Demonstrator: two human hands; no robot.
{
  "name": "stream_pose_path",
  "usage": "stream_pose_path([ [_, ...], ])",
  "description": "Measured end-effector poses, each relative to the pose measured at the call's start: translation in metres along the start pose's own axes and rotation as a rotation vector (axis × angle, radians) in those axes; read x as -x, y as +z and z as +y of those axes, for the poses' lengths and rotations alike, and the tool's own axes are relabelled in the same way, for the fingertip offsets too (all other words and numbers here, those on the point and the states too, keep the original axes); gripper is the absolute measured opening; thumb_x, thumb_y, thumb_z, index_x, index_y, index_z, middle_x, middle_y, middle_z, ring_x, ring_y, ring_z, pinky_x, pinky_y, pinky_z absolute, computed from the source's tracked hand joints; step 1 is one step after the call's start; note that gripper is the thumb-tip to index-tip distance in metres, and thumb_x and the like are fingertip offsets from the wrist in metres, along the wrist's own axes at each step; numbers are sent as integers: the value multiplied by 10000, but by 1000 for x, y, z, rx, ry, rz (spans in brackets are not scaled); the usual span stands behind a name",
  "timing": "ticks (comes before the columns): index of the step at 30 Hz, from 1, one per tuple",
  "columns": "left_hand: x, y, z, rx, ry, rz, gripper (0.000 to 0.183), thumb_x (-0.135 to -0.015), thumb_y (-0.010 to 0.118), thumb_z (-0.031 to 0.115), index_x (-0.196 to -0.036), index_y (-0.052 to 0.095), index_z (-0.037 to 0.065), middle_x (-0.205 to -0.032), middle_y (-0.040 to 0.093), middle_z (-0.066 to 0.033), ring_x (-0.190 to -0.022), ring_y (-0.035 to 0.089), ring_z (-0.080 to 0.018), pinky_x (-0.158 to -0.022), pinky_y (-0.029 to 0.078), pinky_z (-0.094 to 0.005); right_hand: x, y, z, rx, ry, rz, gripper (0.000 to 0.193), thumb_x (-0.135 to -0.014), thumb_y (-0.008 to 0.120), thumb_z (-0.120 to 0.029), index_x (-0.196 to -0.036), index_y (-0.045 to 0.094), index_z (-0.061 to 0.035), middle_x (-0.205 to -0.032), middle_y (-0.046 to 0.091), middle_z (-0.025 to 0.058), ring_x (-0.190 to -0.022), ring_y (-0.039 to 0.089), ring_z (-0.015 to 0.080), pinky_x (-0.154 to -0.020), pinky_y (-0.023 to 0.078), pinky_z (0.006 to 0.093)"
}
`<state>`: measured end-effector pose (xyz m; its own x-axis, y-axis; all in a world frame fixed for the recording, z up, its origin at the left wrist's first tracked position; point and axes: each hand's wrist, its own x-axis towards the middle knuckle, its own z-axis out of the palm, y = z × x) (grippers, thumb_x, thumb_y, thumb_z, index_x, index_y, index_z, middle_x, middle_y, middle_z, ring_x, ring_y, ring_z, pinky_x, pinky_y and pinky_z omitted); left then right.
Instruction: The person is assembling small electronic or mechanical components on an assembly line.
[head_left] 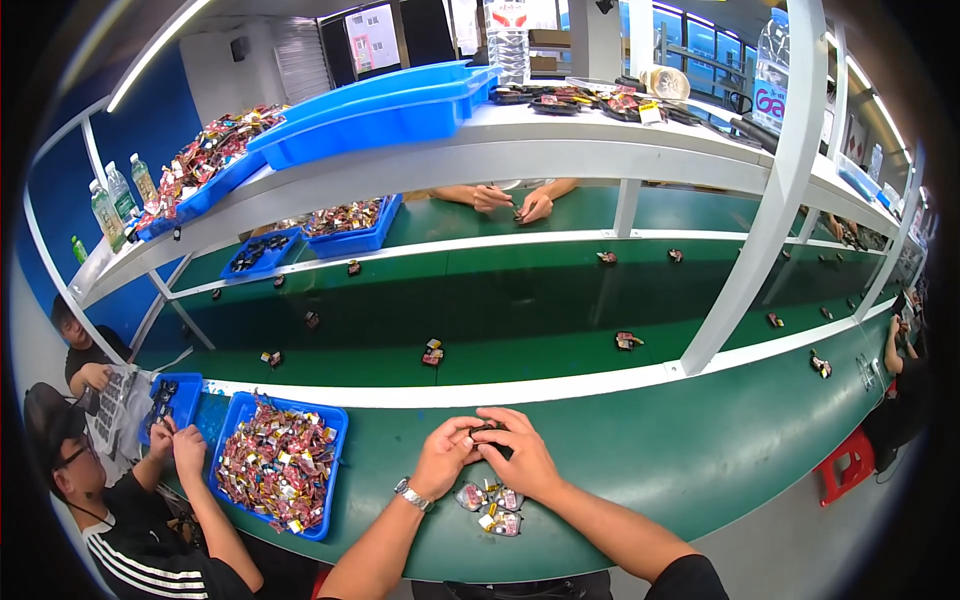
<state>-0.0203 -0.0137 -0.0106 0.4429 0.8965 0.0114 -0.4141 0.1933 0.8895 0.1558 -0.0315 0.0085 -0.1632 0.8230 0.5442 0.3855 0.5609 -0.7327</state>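
Observation:
Both hands meet over the green bench, closed around a small dark plastic casing (488, 430). My left hand (443, 458), below a metal wristwatch (411, 494), pinches its left side. The fingers of my right hand (523, 458) wrap over its top and right side, hiding most of it. Just below my hands lie several small dark casings (505, 523) with red circuit boards and white and yellow parts in them. Left of my left hand, a blue bin (341, 440) is heaped with small red circuit boards (275, 465) with white and yellow parts.
Beyond a white rail, a dark green conveyor belt (520, 310) carries scattered small assemblies (432, 352). A smaller blue bin (185, 400) holds black parts beside a co-worker (150, 530) at left. White posts (760, 200) support a shelf with blue trays (370, 125). A red stool (846, 466) stands at right.

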Motion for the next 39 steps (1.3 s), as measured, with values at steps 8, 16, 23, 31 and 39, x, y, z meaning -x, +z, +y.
stream_pose_path([
  [8,2,7,2,8,-21,51,287,-1000,477,58,-1285,474,24,-1194,622,-102,-1092,618,-181,-926,529,-335,-5,-7,-12,136,-66,82,175,-804,698,-54,-979,695,-64,-1126,613,95,-1038,590,276,-843,525,374],
  [16,2,4,3,-1,-51,63,295,-1001,470,47,-1295,469,22,-1190,623,-93,-1086,617,-171,-921,532,-324,-8,-7,-14,319,-201,74,176,-757,739,-76,-926,689,-66,-951,618,57,-859,612,237,-704,533,337],
  [23,2,11,4,-4,-51,62,282,-1003,471,54,-1283,484,25,-1188,622,-91,-1084,615,-163,-925,536,-325,-4,-4,-16,435,-191,76,151,-774,729,-108,-917,693,-72,-938,620,51,-847,622,228,-693,552,339],
  [31,2,14,4,-56,-49,66,278,-1011,447,46,-1283,484,1,-1174,629,-101,-1090,615,-162,-932,542,-317,-3,-2,-14,496,-214,100,92,-782,710,-89,-856,664,-60,-929,610,53,-819,616,221,-676,549,333],
  [39,2,15,-3,-191,13,241,207,-994,505,66,-1190,544,12,-1057,678,-74,-918,644,-99,-757,548,-244,-6,-3,-13,132,-9,57,171,-795,705,-48,-960,678,-15,-952,624,95,-846,646,233,-692,554,296],
])
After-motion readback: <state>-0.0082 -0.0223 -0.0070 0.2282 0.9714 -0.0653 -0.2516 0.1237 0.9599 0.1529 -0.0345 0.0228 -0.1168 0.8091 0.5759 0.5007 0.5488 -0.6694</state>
